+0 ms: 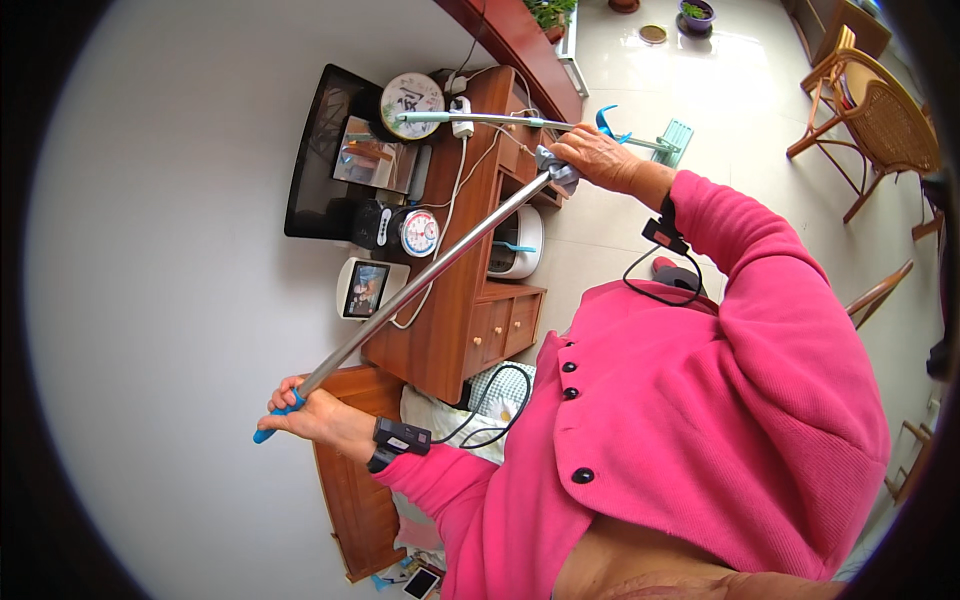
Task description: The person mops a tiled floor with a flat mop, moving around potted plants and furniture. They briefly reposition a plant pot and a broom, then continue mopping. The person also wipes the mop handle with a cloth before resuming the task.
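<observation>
My left hand (307, 412), at the lower left, grips the blue handle end (264, 435) of a metal pole (427, 274). The pole runs slantwise up to my right hand (596, 157), which is closed on a grey cloth (559, 166) bunched around it. A blue curved hook (613, 126) shows just beyond my right hand; its join to the pole is hidden. Behind, a flat mop with a mint-green handle (424, 117) reaches past the desk. Its mint-green head (673, 142) is over the tiled floor. Black devices are strapped to both my wrists.
A wooden desk (457, 300) below the pole carries a monitor (319, 157), a round dial gauge (419, 232), a small screen device (366, 289) and a white power strip (462, 118) with cables. A rattan chair (892, 124) stands at upper right. The wall (172, 262) lies beyond the desk.
</observation>
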{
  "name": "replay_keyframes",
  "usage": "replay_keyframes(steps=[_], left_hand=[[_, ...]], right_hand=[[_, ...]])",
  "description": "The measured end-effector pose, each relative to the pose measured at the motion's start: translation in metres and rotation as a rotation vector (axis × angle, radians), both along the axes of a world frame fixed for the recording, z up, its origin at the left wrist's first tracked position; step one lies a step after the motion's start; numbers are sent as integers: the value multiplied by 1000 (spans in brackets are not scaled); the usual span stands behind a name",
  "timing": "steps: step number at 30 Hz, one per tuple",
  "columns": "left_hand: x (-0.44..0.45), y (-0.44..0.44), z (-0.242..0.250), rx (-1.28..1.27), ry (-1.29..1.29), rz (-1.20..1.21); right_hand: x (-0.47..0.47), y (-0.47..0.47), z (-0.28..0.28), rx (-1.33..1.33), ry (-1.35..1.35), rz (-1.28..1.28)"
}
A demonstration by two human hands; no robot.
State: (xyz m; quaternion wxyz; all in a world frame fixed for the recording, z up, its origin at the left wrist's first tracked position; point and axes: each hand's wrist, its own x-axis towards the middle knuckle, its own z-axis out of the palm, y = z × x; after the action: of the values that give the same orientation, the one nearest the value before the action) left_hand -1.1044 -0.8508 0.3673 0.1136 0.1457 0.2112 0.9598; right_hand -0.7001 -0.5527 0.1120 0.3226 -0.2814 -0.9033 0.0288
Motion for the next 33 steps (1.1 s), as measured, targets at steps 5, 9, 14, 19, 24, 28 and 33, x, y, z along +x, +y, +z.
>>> replay_keyframes(steps=[5,9,14,19,24,28,33], left_hand=[[53,44,-4,-178,54,15],[124,86,-35,-378,428,-185],[129,92,-51,-369,488,-321],[96,78,-51,-270,334,-210],[62,61,-45,-288,280,-104],[57,78,-68,-271,173,-265],[76,109,-79,-358,322,-329]], right_hand=[[-69,-64,63,-268,-71,324],[-142,-130,121,-471,325,623],[-150,-112,98,-517,140,606],[-99,-71,-7,-534,-171,482],[-2,-44,-86,-676,-300,149],[45,-37,-103,-920,61,-263],[116,-31,-73,-1158,413,-573]])
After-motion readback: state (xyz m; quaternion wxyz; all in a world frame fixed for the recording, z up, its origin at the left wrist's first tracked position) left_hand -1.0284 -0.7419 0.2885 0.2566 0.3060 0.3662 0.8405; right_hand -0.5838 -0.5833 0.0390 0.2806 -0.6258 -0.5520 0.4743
